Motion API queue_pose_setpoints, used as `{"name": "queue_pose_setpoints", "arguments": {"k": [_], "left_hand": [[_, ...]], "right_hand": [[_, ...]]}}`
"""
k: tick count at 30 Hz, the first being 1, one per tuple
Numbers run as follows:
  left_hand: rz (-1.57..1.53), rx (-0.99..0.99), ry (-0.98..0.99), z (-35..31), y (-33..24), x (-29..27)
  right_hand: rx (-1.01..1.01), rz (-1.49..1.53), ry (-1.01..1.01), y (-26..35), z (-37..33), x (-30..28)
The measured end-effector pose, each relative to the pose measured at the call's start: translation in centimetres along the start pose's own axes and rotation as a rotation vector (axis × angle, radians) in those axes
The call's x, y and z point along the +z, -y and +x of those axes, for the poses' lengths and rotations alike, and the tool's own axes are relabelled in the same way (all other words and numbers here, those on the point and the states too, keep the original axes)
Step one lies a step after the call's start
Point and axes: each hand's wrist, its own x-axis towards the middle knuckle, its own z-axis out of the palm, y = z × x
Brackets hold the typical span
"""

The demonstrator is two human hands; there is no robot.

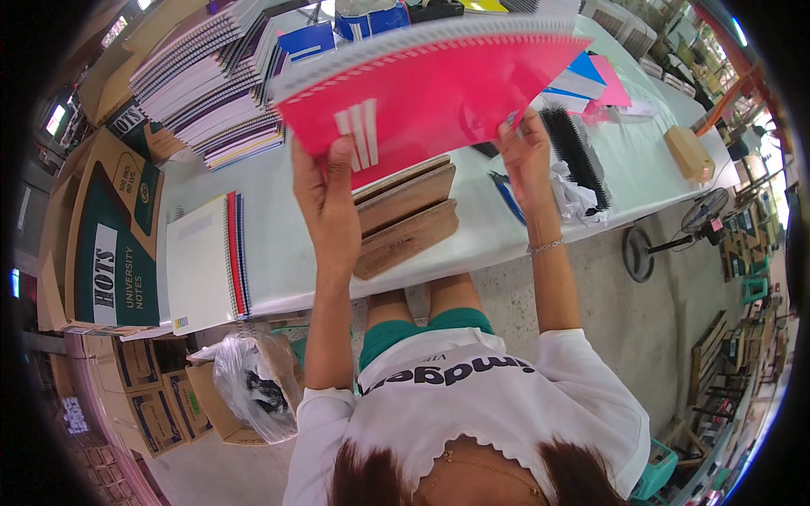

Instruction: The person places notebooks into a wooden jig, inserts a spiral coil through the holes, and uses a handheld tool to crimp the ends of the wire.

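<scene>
I hold a pink spiral notebook (430,101) up over the table, tilted, its pale coil running along the far edge. My left hand (329,190) grips the near left part, thumb on the pink cover beside some white stripes and fingers behind it. At the near right edge, my right hand (527,156) pinches the notebook between thumb and fingers. Below it, slotted wooden pieces (409,223) lie on the table between my forearms. A black bristled strip (578,156) and crumpled clear plastic (572,196) lie just right of my right hand.
Tall stacks of spiral notebooks (207,93) stand at the far left. Closer are a green-and-brown carton (118,236) and a few notebooks, a white one (198,261) on top. Blue-covered stacks (578,80) and a tan block (688,154) sit right. A fan (639,253) stands beyond the table.
</scene>
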Motion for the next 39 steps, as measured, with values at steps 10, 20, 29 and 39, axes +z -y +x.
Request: {"name": "queue_pose_setpoints", "arguments": {"k": [10, 20, 29, 39], "left_hand": [[0.259, -0.071, 0.165, -1.7, -0.9, 0.8], [0.313, -0.224, -0.029, -6.8, 7.2, -9.0], [0.238, -0.433, 0.137, -2.2, 9.3, -13.3], [0.342, 0.075, -0.333, -1.9, 6.3, -10.4]], "right_hand": [[0.262, 0.087, -0.025, -5.3, -3.9, -2.6], [-0.321, -1.148, 0.222, -6.7, -5.7, -2.7], [-0.166, -1.859, -0.133, -1.5, 7.3, -20.5], [-0.164, -1.896, -0.004, -3.7, 8.5, -22.5]]}}
